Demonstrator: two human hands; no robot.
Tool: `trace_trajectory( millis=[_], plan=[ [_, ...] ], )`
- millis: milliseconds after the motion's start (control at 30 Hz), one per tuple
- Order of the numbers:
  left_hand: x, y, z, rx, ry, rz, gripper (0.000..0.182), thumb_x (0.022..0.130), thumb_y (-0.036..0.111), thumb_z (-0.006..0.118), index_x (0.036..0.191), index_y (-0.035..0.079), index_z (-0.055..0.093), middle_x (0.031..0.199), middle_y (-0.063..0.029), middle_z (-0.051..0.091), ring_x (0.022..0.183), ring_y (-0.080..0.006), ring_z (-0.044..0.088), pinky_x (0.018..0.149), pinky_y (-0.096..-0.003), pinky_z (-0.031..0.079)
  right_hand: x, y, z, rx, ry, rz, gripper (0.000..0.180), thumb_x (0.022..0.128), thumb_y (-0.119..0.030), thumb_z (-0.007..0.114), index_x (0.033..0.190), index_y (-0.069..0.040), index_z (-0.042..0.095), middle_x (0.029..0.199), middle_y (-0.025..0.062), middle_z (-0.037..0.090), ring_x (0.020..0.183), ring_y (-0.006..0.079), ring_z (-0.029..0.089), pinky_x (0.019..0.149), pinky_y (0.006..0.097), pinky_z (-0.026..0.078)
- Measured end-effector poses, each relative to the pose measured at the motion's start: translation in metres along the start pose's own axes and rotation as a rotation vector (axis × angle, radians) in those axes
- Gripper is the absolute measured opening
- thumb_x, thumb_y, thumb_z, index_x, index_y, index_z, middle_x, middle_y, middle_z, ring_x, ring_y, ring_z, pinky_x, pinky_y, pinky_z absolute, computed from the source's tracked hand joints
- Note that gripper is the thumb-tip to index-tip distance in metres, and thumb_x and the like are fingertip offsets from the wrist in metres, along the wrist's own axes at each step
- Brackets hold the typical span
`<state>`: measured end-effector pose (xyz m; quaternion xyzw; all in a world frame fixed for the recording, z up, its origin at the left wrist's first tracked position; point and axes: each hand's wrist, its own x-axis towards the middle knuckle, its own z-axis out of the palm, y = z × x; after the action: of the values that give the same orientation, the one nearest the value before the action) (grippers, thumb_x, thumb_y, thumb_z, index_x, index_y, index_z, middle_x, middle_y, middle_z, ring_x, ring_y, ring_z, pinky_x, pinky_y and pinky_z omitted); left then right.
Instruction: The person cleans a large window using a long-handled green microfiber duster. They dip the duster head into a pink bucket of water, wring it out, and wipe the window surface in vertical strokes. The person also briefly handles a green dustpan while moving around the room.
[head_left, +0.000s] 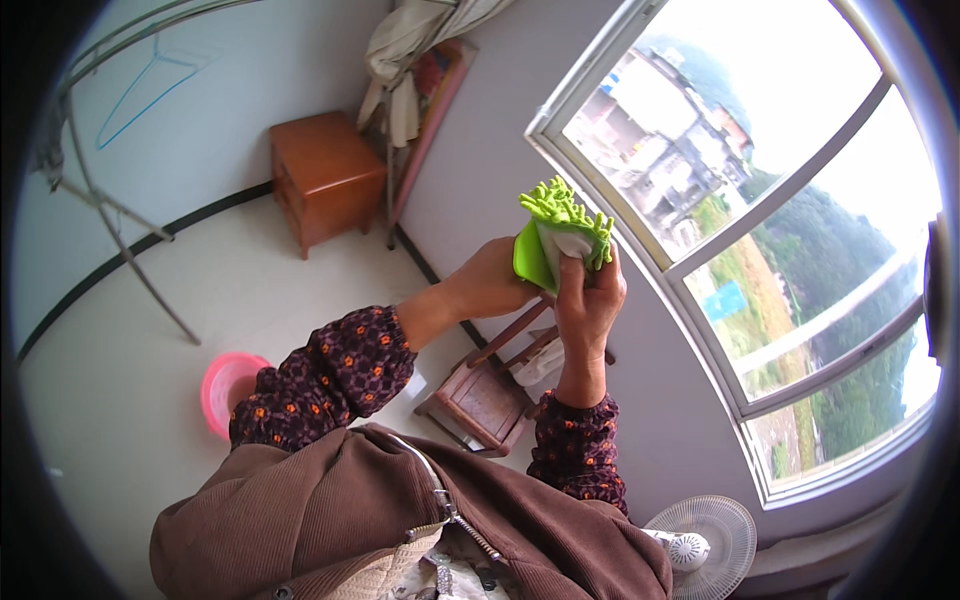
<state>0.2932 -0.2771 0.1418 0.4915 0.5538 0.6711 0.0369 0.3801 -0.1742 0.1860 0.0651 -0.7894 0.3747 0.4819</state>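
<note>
In front of the window, both hands hold a bright green chenille cleaning pad (559, 204) fitted around a flat green plastic plate (531, 259). My left hand (486, 281) grips the plate from the left, its fingertips hidden behind it. On the other side, my right hand (591, 300) pinches the pad, thumb pressed against its pale fabric backing (568, 241). The chenille strands stick up along the top edge. How far the plate sits inside the pad cannot be told.
A sliding window (667, 274) is at the right. Below the hands stands a wooden chair (484, 401). On the floor are a pink basin (214, 386) and a wooden nightstand (330, 161). A metal clothes rack (124, 247) stands left; an electric fan (724, 525) is lower right.
</note>
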Motion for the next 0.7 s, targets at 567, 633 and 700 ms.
trace_trajectory(
  millis=[567,633,700],
  plan=[
    [0.079,-0.06,-0.05,-0.991,-0.368,-0.118,0.058,0.094,0.017,0.062,0.142,-0.001,0.035,0.116,-0.0072,0.06,0.09,-0.0092,0.059,0.07,-0.02,0.048,0.076,0.026,0.02,0.047,0.13,0.18,0.058,0.087,0.005,0.058,0.141,-0.003,0.04,0.111,0.0123,0.063,0.095,0.0149,0.064,0.079,0.0257,0.054],
    [0.086,-0.07,-0.033,-1.046,-0.329,-0.149,0.052,0.094,0.017,0.062,0.138,0.0,0.04,0.108,-0.0058,0.063,0.078,-0.0067,0.058,0.061,-0.0189,0.046,0.078,0.021,0.019,-0.032,0.174,0.133,0.052,0.084,0.007,0.059,0.135,-0.002,0.048,0.111,0.0114,0.063,0.097,0.015,0.064,0.079,0.0259,0.054],
    [0.091,-0.071,-0.018,-1.054,-0.303,-0.195,0.047,0.094,0.017,0.063,0.134,0.001,0.044,0.1,-0.0046,0.064,0.068,-0.0045,0.056,0.053,-0.0179,0.043,0.069,0.021,0.01,-0.208,0.183,0.098,0.05,0.084,0.007,0.059,0.133,-0.001,0.051,0.112,0.0106,0.063,0.098,0.0152,0.064,0.079,0.026,0.054]
  ],
)
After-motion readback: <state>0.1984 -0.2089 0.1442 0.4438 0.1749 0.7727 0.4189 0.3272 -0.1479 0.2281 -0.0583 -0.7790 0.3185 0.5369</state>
